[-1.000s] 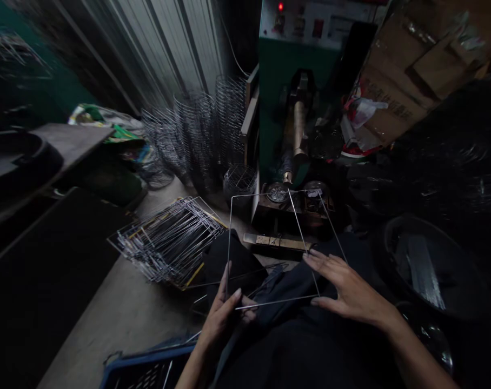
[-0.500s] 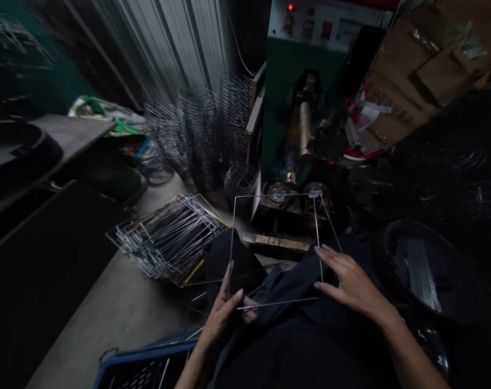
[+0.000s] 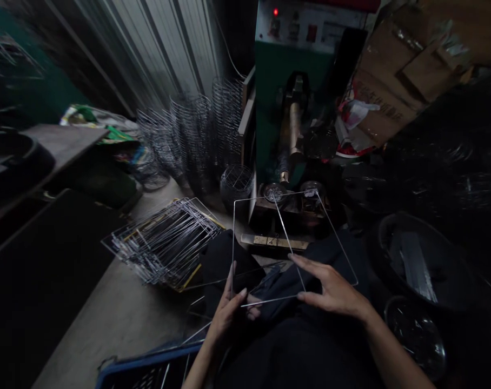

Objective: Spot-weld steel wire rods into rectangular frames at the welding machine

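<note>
While the left hand (image 3: 225, 314) holds the near left corner of the wire frame (image 3: 233, 232), the right hand (image 3: 330, 289) is wide, thumb and finger touching a thin rod (image 3: 284, 226). The frame is above the lap (image 3: 286, 346). It looks light, stiff but springy; its corners seem best to hold.

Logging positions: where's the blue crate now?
In the head view, the blue crate is at the bottom edge, left of the left forearm, below the stacked wire frames.
</note>
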Tool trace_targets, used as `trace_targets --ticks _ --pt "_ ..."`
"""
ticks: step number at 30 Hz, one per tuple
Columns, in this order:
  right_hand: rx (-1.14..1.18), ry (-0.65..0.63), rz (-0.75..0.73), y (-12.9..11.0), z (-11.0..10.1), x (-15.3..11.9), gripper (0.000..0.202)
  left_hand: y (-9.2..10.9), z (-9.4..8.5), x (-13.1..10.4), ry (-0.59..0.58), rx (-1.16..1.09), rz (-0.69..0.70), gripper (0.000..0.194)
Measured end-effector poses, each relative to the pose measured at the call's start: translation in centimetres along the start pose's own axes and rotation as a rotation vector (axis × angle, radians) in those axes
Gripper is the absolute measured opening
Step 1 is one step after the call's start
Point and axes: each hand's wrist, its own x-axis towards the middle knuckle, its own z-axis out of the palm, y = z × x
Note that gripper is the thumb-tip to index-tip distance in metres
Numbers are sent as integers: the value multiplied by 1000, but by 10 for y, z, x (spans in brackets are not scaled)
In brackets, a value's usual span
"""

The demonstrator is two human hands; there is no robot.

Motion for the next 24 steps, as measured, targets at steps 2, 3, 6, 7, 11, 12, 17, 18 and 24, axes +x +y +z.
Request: trace_targets --ticks 2,3,6,7,11,12,17,18,24 --pt "65 -4 -14 -1 1 -1 76 -2 2 0 -14 -17 -12 93" --pt "60 37 0 -2 1 -1 76 -3 2 0 -21 -23 -15 93" --pt "44 72 17 -3 2 -3 76 -5 3 1 -29 -33 -28 92" --pt "84 27 -4 -3 2 -4 76 -6 3 1 -33 -33 -28 91" --pt "186 15 -20 2 3 -7 78 -7 3 2 -46 -25 -18 92" --pt "146 68 9 3 4 -7 78 -7 4 2 -46 -25 -16 92" --pt "143 -23 -36 5 10 -5 79 -4 9 1 -54 -42 -28 92" --pt "166 -47 -52 4 11 -5 80 -4 10 1 -55 -41 -30 92" --pt "-29 35 51 12 14 -14 81 2 13 -3 -58 -41 -13 96"
